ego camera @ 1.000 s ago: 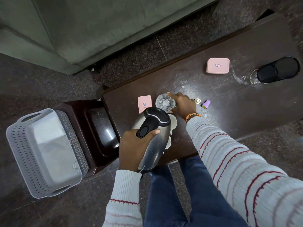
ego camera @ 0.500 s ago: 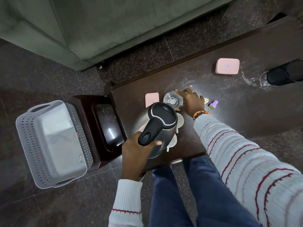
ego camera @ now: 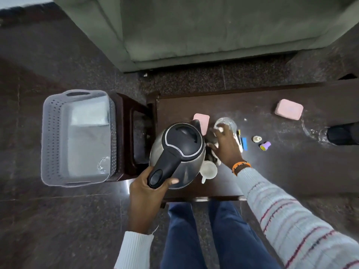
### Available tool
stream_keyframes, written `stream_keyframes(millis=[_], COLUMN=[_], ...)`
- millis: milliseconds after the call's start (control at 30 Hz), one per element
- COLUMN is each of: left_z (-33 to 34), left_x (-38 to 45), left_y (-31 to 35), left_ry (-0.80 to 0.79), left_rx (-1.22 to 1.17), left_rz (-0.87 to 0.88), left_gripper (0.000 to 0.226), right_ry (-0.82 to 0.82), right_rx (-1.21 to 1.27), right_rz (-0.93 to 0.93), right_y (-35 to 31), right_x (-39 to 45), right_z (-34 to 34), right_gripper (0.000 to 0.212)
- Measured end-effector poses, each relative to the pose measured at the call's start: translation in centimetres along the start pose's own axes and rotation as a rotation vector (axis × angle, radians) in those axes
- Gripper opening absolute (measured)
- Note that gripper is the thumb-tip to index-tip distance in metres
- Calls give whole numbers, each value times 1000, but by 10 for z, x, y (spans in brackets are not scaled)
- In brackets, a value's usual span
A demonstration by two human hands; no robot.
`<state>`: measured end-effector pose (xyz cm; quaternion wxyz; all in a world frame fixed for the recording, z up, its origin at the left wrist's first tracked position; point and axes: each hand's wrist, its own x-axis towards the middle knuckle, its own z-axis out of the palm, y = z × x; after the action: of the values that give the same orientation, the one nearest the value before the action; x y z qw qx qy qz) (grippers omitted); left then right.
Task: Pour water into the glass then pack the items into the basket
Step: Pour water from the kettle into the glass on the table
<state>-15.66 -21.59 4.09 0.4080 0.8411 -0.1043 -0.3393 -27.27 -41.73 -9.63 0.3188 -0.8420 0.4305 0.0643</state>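
Note:
My left hand (ego camera: 147,193) grips the black handle of a steel kettle (ego camera: 178,152), held above the dark wooden table (ego camera: 291,171) with its spout toward a clear glass (ego camera: 226,123). My right hand (ego camera: 226,144) rests against the near side of that glass, fingers around it. A grey perforated basket (ego camera: 77,136) stands on a dark stool to the left of the table, with nothing seen in it. A small pink box (ego camera: 203,121) lies just left of the glass, partly behind the kettle. Another pink box (ego camera: 289,109) lies at the far right.
A white cup (ego camera: 208,170) stands beside the kettle's base. A small cream cap (ego camera: 256,139), a purple cap (ego camera: 265,146) and a blue strip (ego camera: 244,143) lie right of my hand. A black cylinder (ego camera: 342,133) lies at the right edge. A green sofa (ego camera: 194,30) is beyond.
The view has swung so the table now sits to the right. The kettle has come back more upright, away from the glass. My right hand stays at the glass.

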Motion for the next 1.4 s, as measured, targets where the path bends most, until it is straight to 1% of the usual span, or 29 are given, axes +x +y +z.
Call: stream_keyframes(millis=[167,267,333,400,467,567,633,700,800,867,1033,1200,1400], left_z=[-47,-84,-111,-139,-163,-196,-213,-230,-248,-255,-259,-258,-256], left_x=[-19,-28,-31,-30,-23,-8,5,21,46,62,97,116,122], left_y=[-20,-26,-30,-35,-45,-59,-71,-88,-108,-121,-143,-154,-170], left_ry=[189,310,381,437,484,539,551,553,541,516,476,442,447], left_rx=[-101,-234,-315,-367,-395,-386,-414,-445,-406,-417,-447,-471,-472], left_rz=[4,-3,7,54,98,118,110,92,50,9,-77,-71,-98], left_gripper=[32,35,34,28,28,27,25,24,24,18,24,25,36], right_ry=[-26,-36,-45,-78,-128,-183,-191,-199,-215,-229,-297,-309,-284], right_rx=[155,232,244,227,199,179,135,69,3,-36,-134,-139,-111], right_rz=[-213,-271,-291,-318,-348,-390,-391,-339,-247,-220,-183,-171,-171], right_y=[-77,-126,-155,-183,-209,-245,-262,-275,-284,-287,-291,-291,-287], right_x=[-21,-27,-28,-27,-24,-21,-19,-17,-12,-8,-2,-1,1], right_z=[23,36,45,55,69,95,113,131,150,159,171,175,178], right_gripper=[34,30,27,26,26,28,33,36,37,38,45,54,54])
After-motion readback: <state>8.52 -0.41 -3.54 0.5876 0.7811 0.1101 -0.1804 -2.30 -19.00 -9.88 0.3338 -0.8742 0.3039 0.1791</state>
